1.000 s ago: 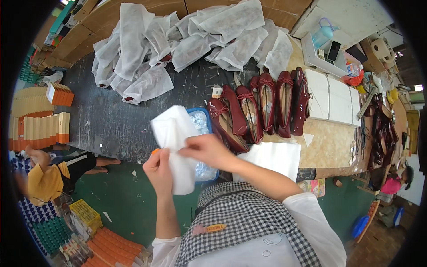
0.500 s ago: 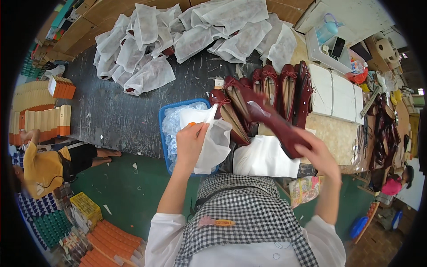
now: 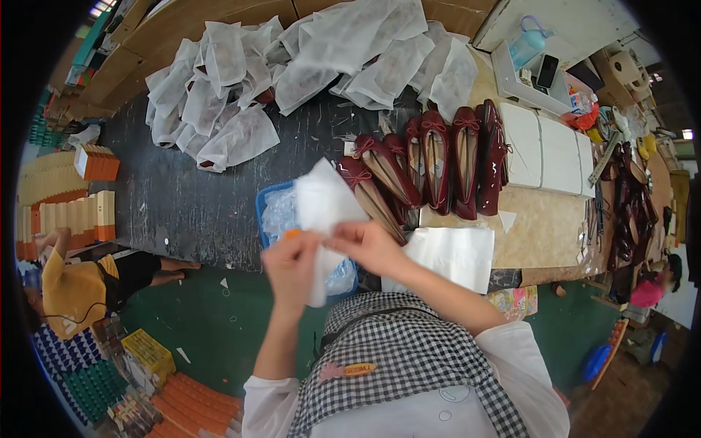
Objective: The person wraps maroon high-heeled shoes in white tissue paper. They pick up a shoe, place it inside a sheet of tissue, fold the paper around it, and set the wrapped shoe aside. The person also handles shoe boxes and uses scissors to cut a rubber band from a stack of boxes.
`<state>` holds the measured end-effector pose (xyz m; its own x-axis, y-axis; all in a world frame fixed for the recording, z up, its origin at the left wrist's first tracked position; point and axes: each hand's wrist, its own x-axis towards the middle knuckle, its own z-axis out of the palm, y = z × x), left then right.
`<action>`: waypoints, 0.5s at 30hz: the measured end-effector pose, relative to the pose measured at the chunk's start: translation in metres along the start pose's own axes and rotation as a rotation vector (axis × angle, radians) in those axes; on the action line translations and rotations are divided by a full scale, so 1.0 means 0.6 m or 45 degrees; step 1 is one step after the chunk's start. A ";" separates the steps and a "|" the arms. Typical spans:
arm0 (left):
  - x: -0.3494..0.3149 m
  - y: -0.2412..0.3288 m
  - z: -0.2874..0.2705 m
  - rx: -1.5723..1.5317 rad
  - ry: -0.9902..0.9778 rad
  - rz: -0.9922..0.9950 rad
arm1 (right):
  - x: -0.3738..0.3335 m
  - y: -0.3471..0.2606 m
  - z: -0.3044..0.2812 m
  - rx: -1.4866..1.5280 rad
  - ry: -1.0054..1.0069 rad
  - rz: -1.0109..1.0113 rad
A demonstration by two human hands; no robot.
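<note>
My left hand (image 3: 290, 269) pinches a white bag (image 3: 328, 201) in front of me, with a small orange piece (image 3: 293, 233) at its fingertips. My right hand (image 3: 369, 247) is closed with its fingertips on the same bag, near the left hand. The bag is smeared by motion, and I cannot tell whether anything is inside it. Just beyond it, several dark red bow-topped flat shoes (image 3: 465, 160) lie side by side on the table. Behind the bag and hands, a blue basket (image 3: 261, 201) holds crumpled clear plastic (image 3: 280, 212).
White bagged shoes (image 3: 237, 139) are heaped at the back of the dark table (image 3: 182, 197). A stack of white sheets (image 3: 460, 252) lies at the front edge. To the right are tied white bundles (image 3: 544, 150) and a white tray (image 3: 522, 80). A person in yellow (image 3: 73, 285) is at far left.
My right hand has moved left, from a dark red shoe at the right to the white bag. It no longer holds the shoe. My left hand has shifted slightly left and down, keeping the bag.
</note>
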<state>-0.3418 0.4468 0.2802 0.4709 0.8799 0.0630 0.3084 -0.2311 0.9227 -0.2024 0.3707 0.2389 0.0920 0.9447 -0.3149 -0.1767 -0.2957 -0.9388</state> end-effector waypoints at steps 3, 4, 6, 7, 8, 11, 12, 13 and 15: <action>-0.002 -0.037 0.007 -0.060 0.088 -0.134 | -0.021 0.033 -0.045 -0.295 0.202 -0.168; 0.002 -0.050 -0.003 -0.090 0.145 -0.179 | -0.022 0.071 -0.083 -0.494 0.313 -0.196; 0.012 -0.051 -0.012 0.042 0.129 -0.152 | 0.002 0.108 -0.169 -1.193 0.484 -0.611; 0.021 -0.045 -0.008 0.110 0.075 -0.103 | 0.012 0.134 -0.170 -1.464 0.616 -0.426; 0.031 -0.038 -0.005 0.177 0.022 -0.049 | 0.021 0.148 -0.170 -1.731 0.748 -0.233; 0.055 -0.028 0.027 0.370 -0.073 0.105 | 0.037 0.166 -0.228 -1.236 0.674 -0.148; 0.057 -0.037 0.027 0.429 -0.074 0.123 | 0.017 0.116 -0.244 -0.937 0.495 0.092; 0.063 -0.047 0.027 0.472 -0.065 0.123 | -0.018 0.033 -0.242 -0.582 0.333 0.231; 0.081 -0.080 0.033 0.566 -0.062 0.184 | -0.104 -0.055 -0.246 -0.593 0.188 -0.036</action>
<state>-0.3175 0.4925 0.2315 0.5703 0.8075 0.1508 0.5561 -0.5146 0.6526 -0.0577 0.3007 0.2686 0.2341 0.9331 -0.2732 0.2820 -0.3341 -0.8994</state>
